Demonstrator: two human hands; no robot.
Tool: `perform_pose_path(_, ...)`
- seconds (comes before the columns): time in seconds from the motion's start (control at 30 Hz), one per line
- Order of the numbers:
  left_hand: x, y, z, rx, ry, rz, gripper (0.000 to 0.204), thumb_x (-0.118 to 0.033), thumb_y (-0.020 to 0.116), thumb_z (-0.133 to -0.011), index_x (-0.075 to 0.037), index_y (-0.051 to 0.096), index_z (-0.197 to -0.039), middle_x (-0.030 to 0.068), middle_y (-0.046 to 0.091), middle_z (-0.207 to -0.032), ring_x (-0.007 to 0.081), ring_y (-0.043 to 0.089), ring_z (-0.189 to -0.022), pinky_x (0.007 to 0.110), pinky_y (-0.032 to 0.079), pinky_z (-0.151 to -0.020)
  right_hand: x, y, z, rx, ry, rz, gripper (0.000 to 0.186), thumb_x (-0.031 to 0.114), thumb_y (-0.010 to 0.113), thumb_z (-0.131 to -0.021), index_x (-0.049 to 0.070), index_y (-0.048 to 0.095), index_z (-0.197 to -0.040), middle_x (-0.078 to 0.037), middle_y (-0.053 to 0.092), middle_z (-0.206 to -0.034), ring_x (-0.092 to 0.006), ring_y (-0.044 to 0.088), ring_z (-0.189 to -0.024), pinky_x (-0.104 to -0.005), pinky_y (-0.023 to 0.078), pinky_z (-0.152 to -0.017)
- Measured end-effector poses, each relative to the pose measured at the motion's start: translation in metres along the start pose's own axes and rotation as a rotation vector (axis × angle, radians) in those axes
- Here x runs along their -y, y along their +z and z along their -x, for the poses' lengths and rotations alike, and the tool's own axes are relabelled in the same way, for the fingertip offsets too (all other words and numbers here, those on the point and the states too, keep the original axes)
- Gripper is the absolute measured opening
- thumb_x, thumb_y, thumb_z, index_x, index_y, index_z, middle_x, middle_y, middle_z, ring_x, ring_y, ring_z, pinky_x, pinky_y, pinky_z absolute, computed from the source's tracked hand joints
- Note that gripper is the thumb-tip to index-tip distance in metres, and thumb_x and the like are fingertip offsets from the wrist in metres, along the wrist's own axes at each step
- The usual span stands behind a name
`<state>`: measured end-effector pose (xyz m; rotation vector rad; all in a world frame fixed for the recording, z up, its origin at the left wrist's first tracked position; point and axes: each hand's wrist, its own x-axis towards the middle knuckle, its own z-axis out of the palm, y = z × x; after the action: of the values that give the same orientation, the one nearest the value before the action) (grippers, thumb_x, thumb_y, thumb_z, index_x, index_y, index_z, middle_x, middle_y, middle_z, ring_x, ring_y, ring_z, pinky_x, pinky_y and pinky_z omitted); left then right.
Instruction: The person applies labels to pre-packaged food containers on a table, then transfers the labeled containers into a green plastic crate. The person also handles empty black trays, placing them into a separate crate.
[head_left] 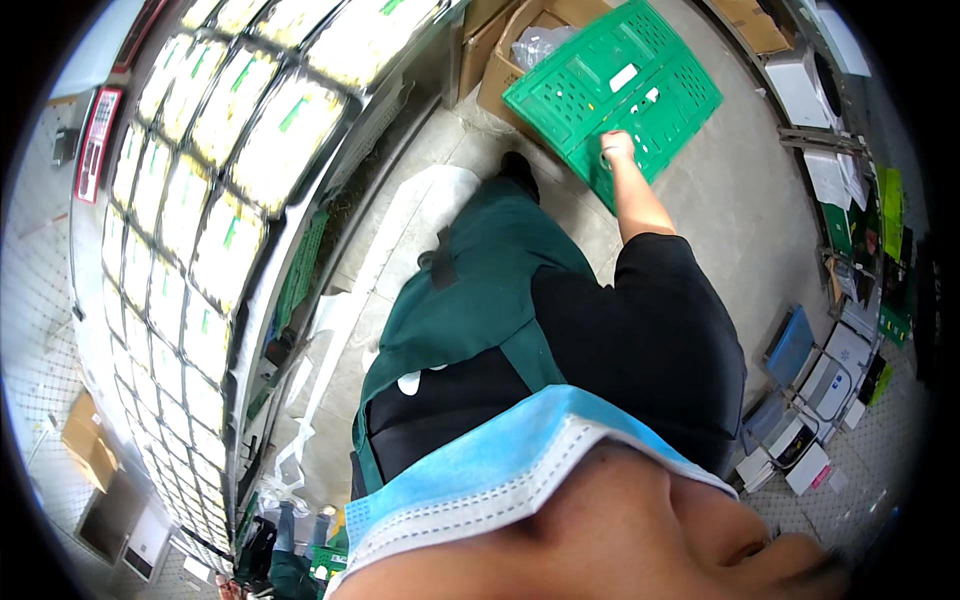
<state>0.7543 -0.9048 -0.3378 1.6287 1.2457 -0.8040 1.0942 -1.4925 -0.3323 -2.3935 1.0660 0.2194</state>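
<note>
My right arm reaches forward, and my right hand point(617, 147) is closed on the near edge of a green plastic crate point(575, 125). The crate is broad and flat-looking, with rows of holes and some white labels. It is tilted above the floor, partly over an open cardboard box point(497, 92). My left hand does not show. A small white shape point(409, 383) sits against my dark clothes by the green apron point(450, 300); I cannot make out what it is.
On the left stands a brightly lit display of black trays point(285, 125) with pale packaged goods. Crumpled clear plastic point(540, 47) lies in the cardboard box. A long white strip point(400, 215) trails over the tiled floor. Shelves with boxes point(805, 90) line the right. Another person point(290, 565) is at the lower left.
</note>
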Motion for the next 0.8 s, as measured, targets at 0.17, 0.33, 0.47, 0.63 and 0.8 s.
perform_pose_path(0.17, -0.06, 0.02, 0.032, -0.063, -0.037, -0.122, 0.022, -0.02, 0.053, -0.075, -0.007, 0.055, -0.093, 0.0057, 0.053, -0.067, 0.0137, 0.051, -0.06, 0.028, 0.041, -0.051, 0.011, -0.015, -0.14, -0.05, 0.35, 0.085, 0.053, 0.03, 0.057, -0.064, 0.001, 0.046, -0.106, -0.016, 0.048, -0.11, -0.0278, 0.046, -0.102, -0.0339, 0.04, -0.084)
perform_pose_path(0.33, -0.138, 0.049, 0.069, -0.113, -0.043, -0.222, 0.022, -0.021, 0.053, -0.075, -0.007, 0.056, -0.091, 0.0067, 0.054, -0.067, 0.0148, 0.052, -0.061, 0.029, 0.042, -0.052, 0.034, 0.002, -0.169, -0.02, 0.759, 0.002, 0.071, 0.033, 0.067, -0.058, 0.001, 0.033, -0.111, -0.015, 0.041, -0.112, -0.0268, 0.042, -0.104, -0.0347, 0.038, -0.086)
perform_pose_path(0.47, -0.195, 0.065, 0.08, -0.102, -0.01, -0.311, 0.022, -0.022, 0.053, -0.076, -0.007, 0.057, -0.09, 0.0075, 0.055, -0.067, 0.0156, 0.052, -0.061, 0.029, 0.042, -0.053, 0.029, 0.001, -0.182, -0.051, 0.74, -0.012, 0.078, 0.036, 0.07, -0.053, 0.0, 0.031, -0.11, -0.015, 0.041, -0.111, -0.0288, 0.044, -0.101, -0.0367, 0.04, -0.084)
perform_pose_path(0.63, -0.255, 0.09, 0.048, -0.045, 0.125, -0.473, 0.022, -0.024, 0.053, -0.076, -0.007, 0.058, -0.089, 0.0086, 0.056, -0.068, 0.0167, 0.053, -0.062, 0.03, 0.043, -0.055, 0.02, -0.057, -0.17, -0.079, 0.461, -0.107, 0.084, 0.034, 0.071, -0.05, -0.003, 0.03, -0.113, -0.019, 0.041, -0.112, -0.0321, 0.044, -0.102, -0.0373, 0.039, -0.085)
perform_pose_path(0.8, -0.306, 0.122, -0.025, 0.052, 0.621, -0.843, 0.023, -0.025, 0.053, -0.076, -0.007, 0.06, -0.088, 0.0096, 0.057, -0.068, 0.0178, 0.054, -0.063, 0.031, 0.043, -0.057, -0.028, -0.13, -0.189, -0.102, 0.006, 0.042, 0.073, 0.025, 0.066, -0.055, -0.006, 0.032, -0.113, -0.023, 0.044, -0.11, -0.033, 0.043, -0.102, -0.0377, 0.039, -0.084)
